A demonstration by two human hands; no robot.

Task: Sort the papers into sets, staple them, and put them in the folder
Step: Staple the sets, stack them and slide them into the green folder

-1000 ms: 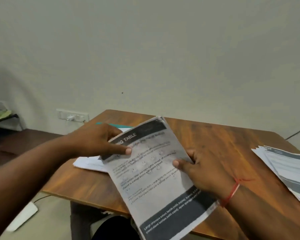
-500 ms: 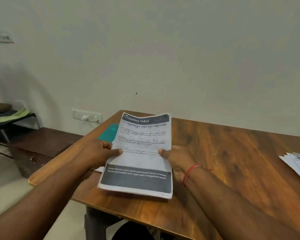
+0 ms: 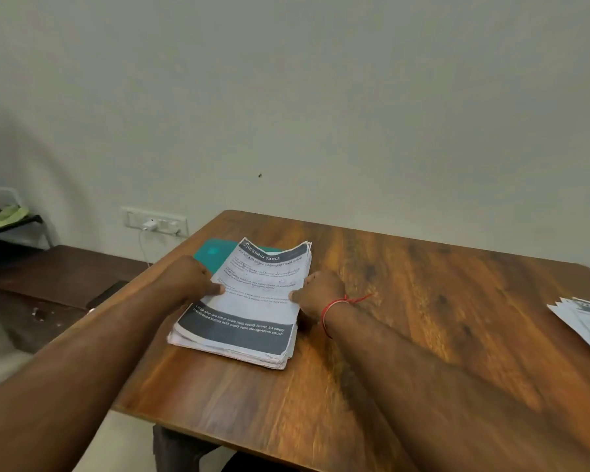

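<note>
Both forearms reach in from the near edge over the wooden bench (image 3: 423, 301).

A stack of papers (image 3: 242, 301) lies on the left-centre part of the bench. Its long axis runs away from the person, with the far end leaning slightly right. The dark footer band is at the near end and the dark header, reading "DRESSING TABLE", is at the far end, so the print faces the person upright. The near edges of the sheets are roughly aligned; the far corners lift a little.

The left hand (image 3: 191, 281) grips the stack at its left long edge, thumb on the top sheet. The right hand (image 3: 321, 291) grips the right long edge the same way, opposite it. A red thread (image 3: 332, 310) circles the right wrist.

A second set of papers (image 3: 586, 321), fanned, lies at the right edge of the bench, well apart from the stack.

A teal folder (image 3: 213, 253) lies flat under the stack's far-left corner.

Beyond, a wall socket (image 3: 154, 221) with a white plug sits on the pale wall (image 3: 321, 97).
</note>
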